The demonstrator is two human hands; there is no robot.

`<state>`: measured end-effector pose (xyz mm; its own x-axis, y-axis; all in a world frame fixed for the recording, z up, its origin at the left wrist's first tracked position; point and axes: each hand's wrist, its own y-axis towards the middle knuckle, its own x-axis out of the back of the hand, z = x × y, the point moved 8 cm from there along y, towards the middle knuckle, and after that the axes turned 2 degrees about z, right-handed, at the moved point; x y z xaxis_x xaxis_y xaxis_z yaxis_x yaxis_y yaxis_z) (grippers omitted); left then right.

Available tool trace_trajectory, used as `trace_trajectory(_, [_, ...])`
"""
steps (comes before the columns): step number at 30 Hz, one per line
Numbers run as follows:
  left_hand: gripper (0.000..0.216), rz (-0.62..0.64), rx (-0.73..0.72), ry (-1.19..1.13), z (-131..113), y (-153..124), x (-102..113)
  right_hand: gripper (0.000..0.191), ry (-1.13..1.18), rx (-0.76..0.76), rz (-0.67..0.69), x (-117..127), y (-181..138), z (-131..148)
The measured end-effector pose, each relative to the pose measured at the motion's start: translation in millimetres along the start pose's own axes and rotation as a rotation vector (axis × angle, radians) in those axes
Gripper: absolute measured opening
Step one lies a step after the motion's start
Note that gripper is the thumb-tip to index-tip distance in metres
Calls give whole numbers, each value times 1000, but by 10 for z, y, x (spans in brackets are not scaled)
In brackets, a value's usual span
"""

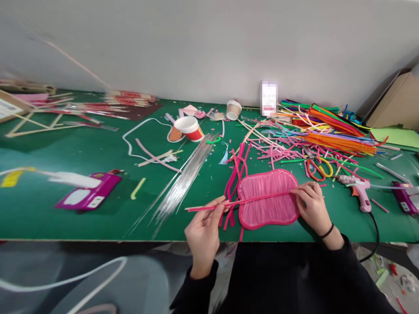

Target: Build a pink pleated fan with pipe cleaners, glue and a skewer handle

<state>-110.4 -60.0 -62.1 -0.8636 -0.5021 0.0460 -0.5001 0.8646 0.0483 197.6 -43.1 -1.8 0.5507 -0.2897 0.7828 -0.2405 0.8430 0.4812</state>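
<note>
A pink ribbed pad (266,198), shaped like a wing and edged with pink strip, lies near the front edge of the green table (98,209). Across its middle runs a long pink strip (242,202). My left hand (204,229) pinches the strip's left part, fingers closed on it. My right hand (312,205) rests on the pad's right edge, fingertips pressing the strip's right end. Several loose pink strips (234,181) lie just left of the pad.
A pink glue gun (358,192) lies right of my right hand, its cord over the edge. Coloured strips (337,128) are heaped at the back right. A bundle of silvery wires (183,181), a red paper cup (190,127) and a purple box (88,196) lie leftward.
</note>
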Motion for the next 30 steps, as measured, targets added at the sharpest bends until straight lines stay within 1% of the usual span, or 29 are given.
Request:
trace_trajectory(9, [36,-6,12,-6,1,-3,6,30,-71,19,-5,-8,-88,13])
trace_trajectory(15, [34,-1,19,-6,6,-2,-1,37,-83,69,10,-72,-139,225])
trace_trajectory(19, [34,-1,28,-13,12,-3,-2,34,-100,84,17,-133,-131,340])
trace_trajectory(23, [33,2,32,-46,14,-6,-16,32,-132,83,36,-159,-121,357])
trace_trajectory(30, [31,2,29,-87,23,-9,-24,33,-180,71,57,-155,-115,347])
